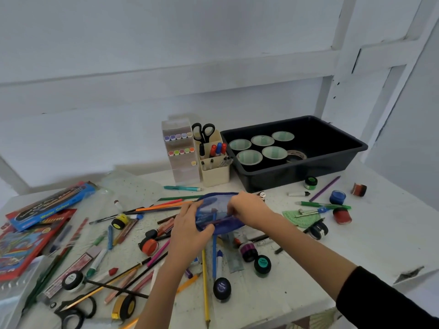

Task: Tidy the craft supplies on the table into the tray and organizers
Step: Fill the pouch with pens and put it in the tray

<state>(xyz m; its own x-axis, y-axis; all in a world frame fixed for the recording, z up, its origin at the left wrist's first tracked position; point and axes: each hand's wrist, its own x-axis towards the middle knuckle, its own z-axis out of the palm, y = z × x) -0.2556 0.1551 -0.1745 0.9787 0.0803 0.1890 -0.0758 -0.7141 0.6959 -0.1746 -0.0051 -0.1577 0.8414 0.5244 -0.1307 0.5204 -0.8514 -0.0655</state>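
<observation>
nearest the camera, a yellow pencil point(205, 288) and black-handled scissors point(71, 311) lie at the front edge of the table point(308, 276), with a dark poster-paint pot point(222, 288) between the forearms. both hands hold a blue mesh pencil pouch point(219, 213) just above the clutter. the left hand point(190, 230) is curled around its near left end, thumb on top. the right hand point(247, 210) pinches the upper edge, fingers closed on it, probably to spread the mouth or work the zip; the slider itself is hidden. holding it with both hands keeps the soft pouch taut. loose pencils point(164, 205) fan out beneath it, so setting it down flat looks awkward. the black tray point(332, 160), holding paper cups point(249, 156), sits behind and right, beside the cream organizer point(215, 173). paint pots and markers lie scattered on both sides.
</observation>
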